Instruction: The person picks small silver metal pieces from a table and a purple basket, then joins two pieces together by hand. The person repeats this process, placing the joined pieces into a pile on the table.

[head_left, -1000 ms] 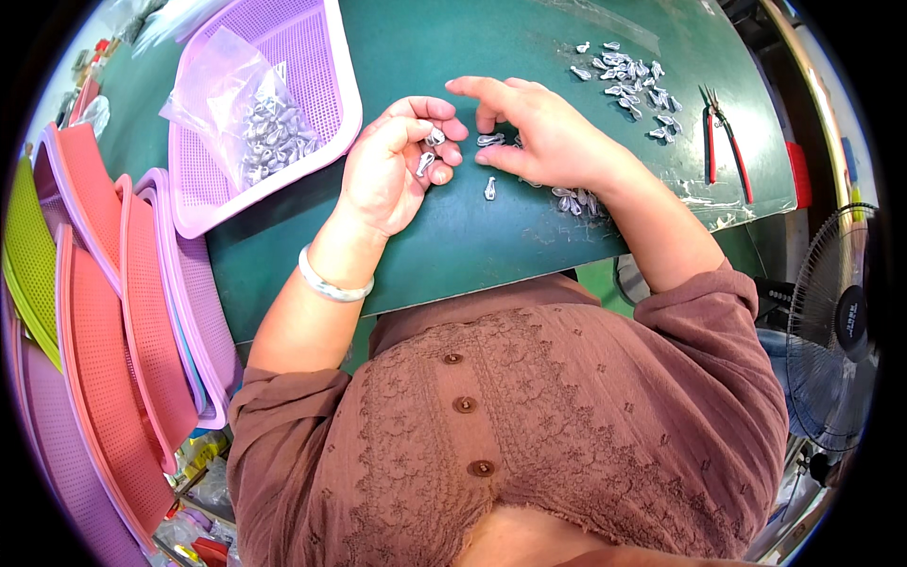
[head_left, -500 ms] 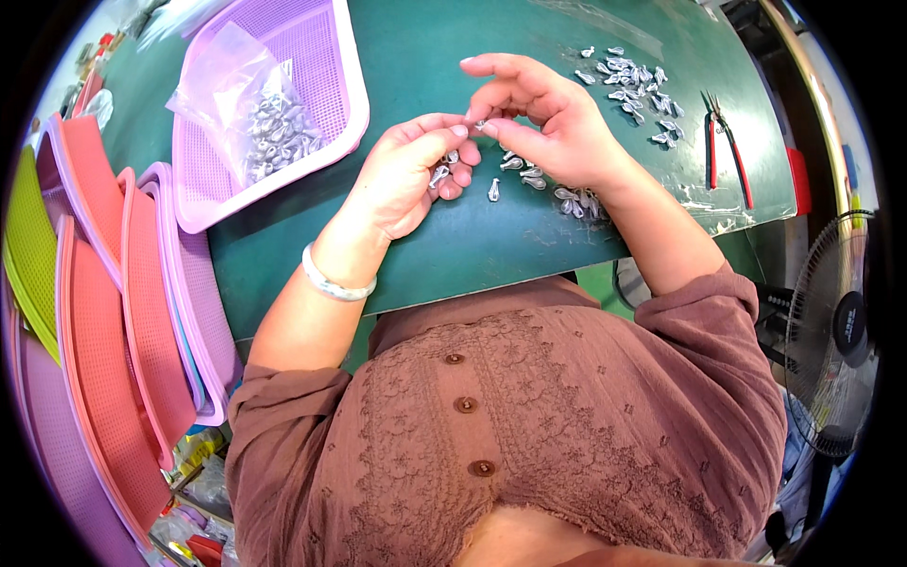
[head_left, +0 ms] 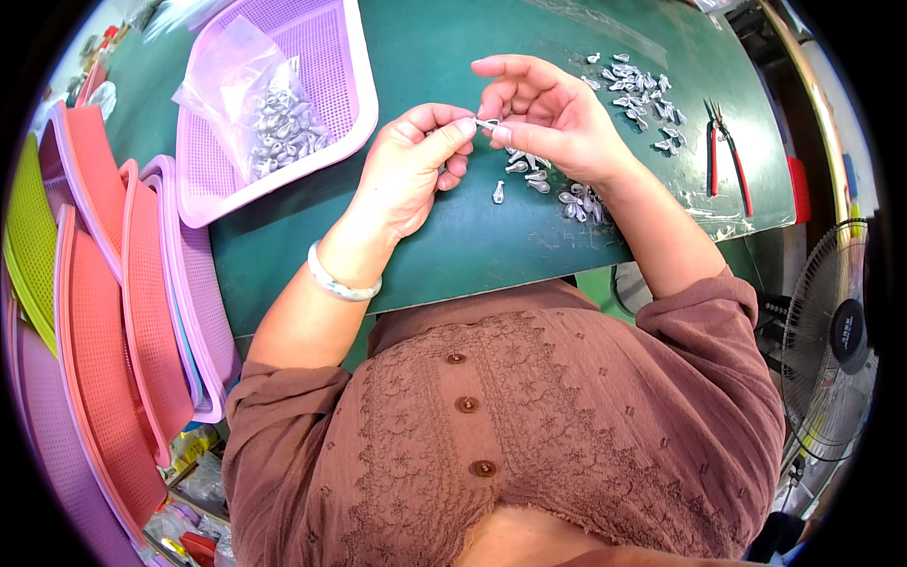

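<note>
Above the green tabletop, my left hand and my right hand meet fingertip to fingertip at a small silver teardrop-shaped metal piece. The left thumb and forefinger pinch one end; the right thumb and a finger grip the other. The left hand's other fingers are curled, mostly hiding what lies in the palm. Under the right hand spreads a near group of similar silver pieces, partly covered by it. One loose silver piece lies alone just left of that group.
A far group of silver pieces lies beyond my right hand, with red-handled pliers farther right. At left, a purple basket holds a clear bag of metal parts. Stacked baskets stand left; a fan stands right.
The piece between the fingertips now shows more fully, its loop toward the right hand. My left fingers have curled in, covering pieces that showed in the palm before.
</note>
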`<state>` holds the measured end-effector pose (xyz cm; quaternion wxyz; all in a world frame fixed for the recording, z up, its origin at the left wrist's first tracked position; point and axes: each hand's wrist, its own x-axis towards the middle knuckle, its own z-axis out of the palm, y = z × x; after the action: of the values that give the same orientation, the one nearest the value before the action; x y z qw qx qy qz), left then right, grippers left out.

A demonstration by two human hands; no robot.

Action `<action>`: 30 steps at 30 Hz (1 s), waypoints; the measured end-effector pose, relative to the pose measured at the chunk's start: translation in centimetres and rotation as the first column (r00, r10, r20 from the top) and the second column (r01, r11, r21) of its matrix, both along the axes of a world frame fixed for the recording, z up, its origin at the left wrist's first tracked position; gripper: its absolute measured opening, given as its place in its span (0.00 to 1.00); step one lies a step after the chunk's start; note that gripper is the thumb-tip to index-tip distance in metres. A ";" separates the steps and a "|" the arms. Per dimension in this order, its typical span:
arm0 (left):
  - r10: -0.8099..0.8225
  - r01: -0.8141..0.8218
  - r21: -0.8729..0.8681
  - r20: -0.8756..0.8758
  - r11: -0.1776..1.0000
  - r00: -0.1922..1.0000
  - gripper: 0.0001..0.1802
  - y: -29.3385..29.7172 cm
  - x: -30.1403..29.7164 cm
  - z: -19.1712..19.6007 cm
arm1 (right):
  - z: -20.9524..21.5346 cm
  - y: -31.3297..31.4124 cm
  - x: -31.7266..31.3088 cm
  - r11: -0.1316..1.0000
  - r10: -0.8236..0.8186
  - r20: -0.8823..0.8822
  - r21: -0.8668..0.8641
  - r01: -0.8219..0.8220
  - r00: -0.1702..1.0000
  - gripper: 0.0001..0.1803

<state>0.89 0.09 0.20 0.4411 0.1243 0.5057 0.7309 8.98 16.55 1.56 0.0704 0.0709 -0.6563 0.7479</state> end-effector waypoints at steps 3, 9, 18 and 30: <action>0.017 -0.017 0.003 -0.092 1.000 0.996 0.05 -0.1 0.1 0.0 | -0.3 0.1 -0.1 1.000 0.001 0.014 0.011 -0.001 1.000 0.26; 0.021 -0.020 0.008 -0.125 1.000 0.992 0.05 -0.1 0.3 0.2 | -0.5 0.1 -0.3 1.000 0.004 0.014 -0.006 -0.004 1.000 0.26; 0.015 -0.010 0.044 -0.113 0.999 0.993 0.07 -0.1 0.5 0.4 | -0.7 0.2 -0.3 1.000 0.029 0.025 -0.013 -0.029 0.999 0.25; 0.007 -0.006 0.007 -0.109 1.000 0.994 0.06 -0.1 0.5 0.7 | -0.7 0.2 -0.3 0.998 -0.004 -0.014 0.058 0.004 1.000 0.25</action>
<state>1.44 -0.03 0.91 0.4100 0.1639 0.5269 0.7262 8.67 16.74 0.89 0.0743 0.0767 -0.6773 0.7279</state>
